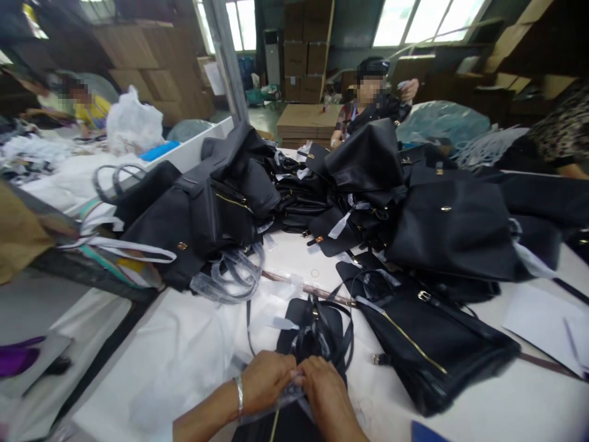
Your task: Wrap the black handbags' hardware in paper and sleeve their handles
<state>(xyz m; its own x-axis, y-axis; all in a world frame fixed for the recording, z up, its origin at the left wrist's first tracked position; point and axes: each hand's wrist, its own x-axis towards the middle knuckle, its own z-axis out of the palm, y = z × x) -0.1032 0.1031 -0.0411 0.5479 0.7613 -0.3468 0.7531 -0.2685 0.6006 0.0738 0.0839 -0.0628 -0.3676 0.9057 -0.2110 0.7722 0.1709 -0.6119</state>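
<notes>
A black handbag-style backpack (285, 328) with thin straps and a gold zipper lies directly before me, its lower part cut off by the bottom edge. Over its middle, my left hand (267, 377) and my right hand (324, 383) meet with fingers pinched together. Between and below them shows crinkled clear plastic wrap (291, 396), which both seem to grip; the fingertips partly hide it. Beyond my fingers, the bag's straps (315, 325) loop upward, partly wrapped in plastic. A white tag (280, 323) rests by the flap. To the right lies another black bag (414, 337) with a gold zipper.
Black bags (230, 202) are heaped at left, and more black bags (451, 233) at right. Plastic-wrapped handles (230, 276) stick out on the left. White paper (545, 325) lies at right, white plastic bags (170, 356) at left. A person (350, 116) is across the table.
</notes>
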